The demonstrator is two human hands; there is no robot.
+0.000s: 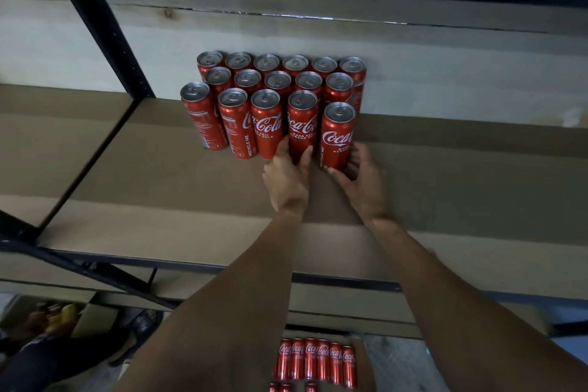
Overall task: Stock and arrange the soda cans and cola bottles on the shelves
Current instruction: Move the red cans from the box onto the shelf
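Several slim red cola cans [267,95] stand upright in three rows on the brown shelf board [159,194], pushed toward the back wall. My left hand [286,178] grips the base of one front-row can [302,124], fingers and thumb curled around it. My right hand [359,175] grips the base of the rightmost front can [337,134], which stands slightly forward of the others. Both cans rest on the shelf. No cola bottles are visible.
A black metal upright [105,35] and black frame rails [79,264] border the shelf on the left. Below the shelf, more red cans [318,360] sit in an open box. Another cardboard box [63,318] with items lies at lower left.
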